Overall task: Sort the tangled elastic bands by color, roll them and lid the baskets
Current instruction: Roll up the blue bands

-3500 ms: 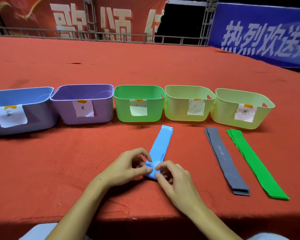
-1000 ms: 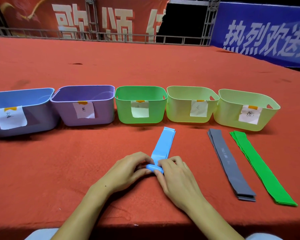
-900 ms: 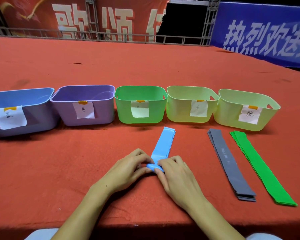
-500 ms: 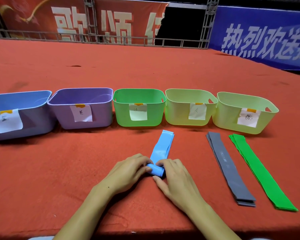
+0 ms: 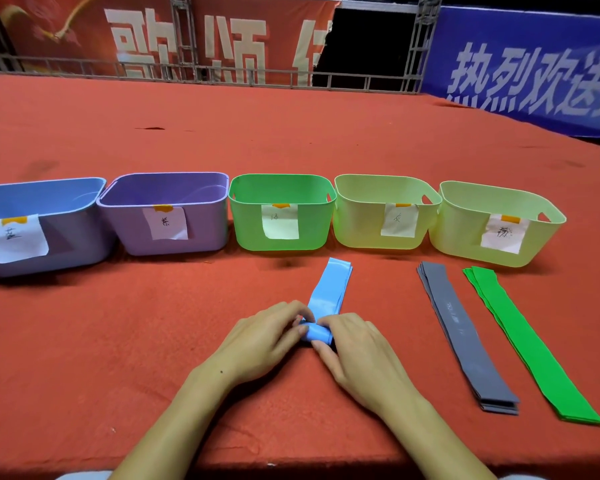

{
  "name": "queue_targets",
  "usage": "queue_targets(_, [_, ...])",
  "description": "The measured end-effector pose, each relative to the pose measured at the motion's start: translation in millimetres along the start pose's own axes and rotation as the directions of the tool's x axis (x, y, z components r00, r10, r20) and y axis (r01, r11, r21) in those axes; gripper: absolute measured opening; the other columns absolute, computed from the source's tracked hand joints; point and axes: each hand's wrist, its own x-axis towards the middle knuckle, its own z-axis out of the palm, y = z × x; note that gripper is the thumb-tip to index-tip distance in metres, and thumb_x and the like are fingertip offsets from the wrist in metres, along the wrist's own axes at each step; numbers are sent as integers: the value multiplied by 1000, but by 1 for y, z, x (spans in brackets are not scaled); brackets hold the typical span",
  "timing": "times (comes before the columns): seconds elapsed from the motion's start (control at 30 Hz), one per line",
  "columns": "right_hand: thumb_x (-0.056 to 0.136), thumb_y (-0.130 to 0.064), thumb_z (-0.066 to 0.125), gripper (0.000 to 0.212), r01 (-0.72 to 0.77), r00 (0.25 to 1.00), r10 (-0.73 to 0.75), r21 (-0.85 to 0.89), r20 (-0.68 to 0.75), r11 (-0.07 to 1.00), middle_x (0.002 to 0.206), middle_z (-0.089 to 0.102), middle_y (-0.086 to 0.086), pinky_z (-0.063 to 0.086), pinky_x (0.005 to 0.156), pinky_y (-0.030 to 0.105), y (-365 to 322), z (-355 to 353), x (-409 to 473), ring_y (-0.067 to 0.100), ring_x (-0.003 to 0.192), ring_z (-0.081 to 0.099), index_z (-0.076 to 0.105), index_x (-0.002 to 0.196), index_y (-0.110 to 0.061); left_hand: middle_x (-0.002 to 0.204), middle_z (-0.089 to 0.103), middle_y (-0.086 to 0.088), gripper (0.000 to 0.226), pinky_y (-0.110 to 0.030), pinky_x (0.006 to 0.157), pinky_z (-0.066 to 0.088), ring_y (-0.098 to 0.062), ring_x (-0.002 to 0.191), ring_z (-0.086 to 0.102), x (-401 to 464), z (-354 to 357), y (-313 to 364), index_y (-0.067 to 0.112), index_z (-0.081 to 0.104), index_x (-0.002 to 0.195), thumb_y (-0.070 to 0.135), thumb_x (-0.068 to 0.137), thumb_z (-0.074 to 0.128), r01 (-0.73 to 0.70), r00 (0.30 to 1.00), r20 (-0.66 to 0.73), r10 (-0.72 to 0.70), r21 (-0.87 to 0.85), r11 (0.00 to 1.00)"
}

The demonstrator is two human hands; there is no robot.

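Left hand (image 5: 260, 344) and right hand (image 5: 357, 355) both pinching rolled near end of blue band (image 5: 329, 289); grey bands (image 5: 465, 337), green bands (image 5: 527, 344) flat at right

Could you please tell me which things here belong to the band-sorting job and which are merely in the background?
Belonging to the job:
- blue band, its near end rolled between left hand and right hand
- grey bands
- green bands
- five labelled baskets

Merely background:
- red banner
- blue banner
- metal railing
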Motion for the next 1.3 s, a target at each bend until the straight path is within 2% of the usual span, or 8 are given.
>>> queue_targets(0.17, [105, -49, 44, 32, -3, 1000, 2, 15, 30, 1000, 109, 67, -9, 52, 80, 43, 2, -1, 2, 21, 101, 62, 63, 119, -27, 120, 53, 25, 44, -39, 83, 56, -4, 90, 61, -4, -1, 3, 48, 52, 128, 46, 87, 64, -21, 1000, 10, 21, 3, 1000])
queue_targets(0.37, [106, -54, 36, 40, -51, 994, 42, 95, 98, 994, 118, 65, -13, 49, 89, 39, 5, -4, 5, 16, 110, 58, 62, 125, -30, 119, 57, 28, 33, -38, 79, 57, 2, 84, 58, 1, 3, -2, 48, 56, 126, 41, 97, 70, -48, 995, -85, 47, -10, 999])
queue_targets(0.53, [106, -56, 30, 40, -48, 986, 21, 164, 163, 985, 118, 57, -19, 44, 95, 36, 10, -10, 1, 11, 110, 51, 57, 124, -34, 113, 64, 30, 25, -28, 77, 51, 2, 83, 57, 0, -1, -5, 44, 63, 121, 43, 98, 71, -69, 997, -35, 66, -75, 995])
queue_targets(0.63, [106, -55, 30, 38, -43, 985, 8, 202, 173, 978, 118, 54, -20, 44, 96, 36, 12, -11, -1, 8, 109, 49, 57, 122, -34, 116, 66, 31, 28, -29, 84, 52, 4, 93, 61, -1, -2, -5, 44, 64, 125, 47, 97, 69, -55, 998, 7, 56, -80, 995])
queue_targets(0.83, [104, -54, 48, 38, -70, 990, 28, 312, 138, 947, 126, 53, -18, 46, 102, 31, 15, -8, -2, 4, 115, 53, 54, 136, -33, 119, 66, 28, 32, -36, 88, 55, 2, 100, 62, 4, 0, -2, 48, 60, 129, 59, 99, 56, -35, 999, 32, 35, -17, 999])
queue_targets(1.0, [95, -41, 71, 33, -63, 995, 26, 388, 99, 919, 121, 50, -19, 53, 98, 32, 19, -8, -2, 2, 113, 60, 54, 122, -33, 116, 57, 24, 30, -36, 85, 53, 1, 93, 59, 4, 3, -3, 47, 60, 127, 58, 100, 55, -35, 999, 26, 35, 4, 999])
queue_targets(1.1, [97, -39, 71, 30, -45, 997, 17, 388, 75, 920, 120, 52, -18, 53, 96, 32, 21, -6, 0, 3, 109, 61, 57, 122, -32, 118, 49, 25, 33, -37, 85, 53, -2, 90, 60, 4, 5, -1, 46, 59, 130, 59, 102, 51, -11, 1000, 29, 11, 22, 1000])
queue_targets(1.3, [104, -46, 57, 29, -31, 995, 2, 306, 96, 951, 120, 55, -18, 45, 98, 28, 22, -6, 1, 8, 108, 51, 60, 126, -29, 114, 61, 25, 45, -33, 88, 53, 0, 95, 61, 1, 3, 1, 47, 53, 134, 58, 91, 55, 13, 1000, -19, -14, -48, 999])
